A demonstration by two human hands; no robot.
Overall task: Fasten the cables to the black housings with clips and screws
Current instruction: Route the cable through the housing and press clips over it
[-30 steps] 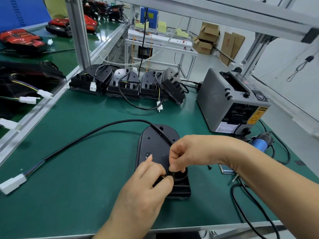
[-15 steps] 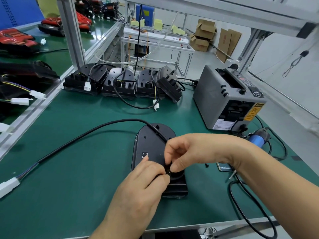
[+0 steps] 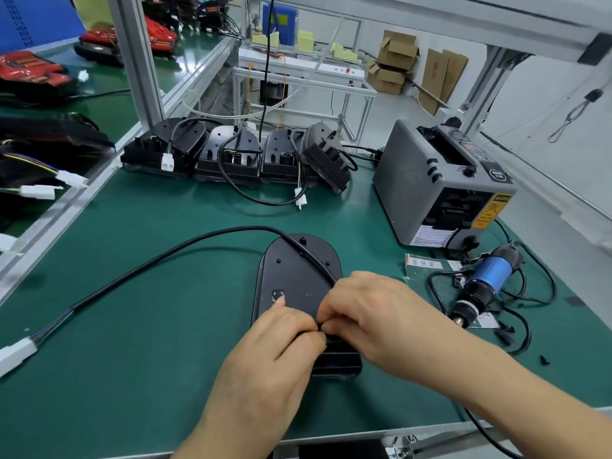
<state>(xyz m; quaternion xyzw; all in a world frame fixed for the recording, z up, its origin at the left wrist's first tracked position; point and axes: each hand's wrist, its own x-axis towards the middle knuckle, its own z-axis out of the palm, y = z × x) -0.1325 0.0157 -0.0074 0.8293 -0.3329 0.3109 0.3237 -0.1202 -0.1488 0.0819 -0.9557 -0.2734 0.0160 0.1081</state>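
A black housing (image 3: pixel 298 270) lies flat on the green mat near the front edge. A black cable (image 3: pixel 172 251) runs from its lower part across its top and curves left to a white connector (image 3: pixel 15 354). My left hand (image 3: pixel 275 352) and my right hand (image 3: pixel 364 313) meet over the housing's lower end, fingertips pinched together on the cable where it enters the housing. What lies under the fingertips is hidden. Loose small black clips or screws (image 3: pixel 543 359) lie on the mat at the right.
Several black housings with cables (image 3: pixel 231 154) stand in a row at the back. A grey tape dispenser (image 3: pixel 440 183) sits at the right, a blue electric screwdriver (image 3: pixel 483 283) with its cord beside it. An aluminium frame post (image 3: pixel 132 58) rises at the back left.
Both hands stay pinched over the housing's lower end; the fingers have shifted slightly. The view has tilted, so the screwdriver and mat at the right show more.
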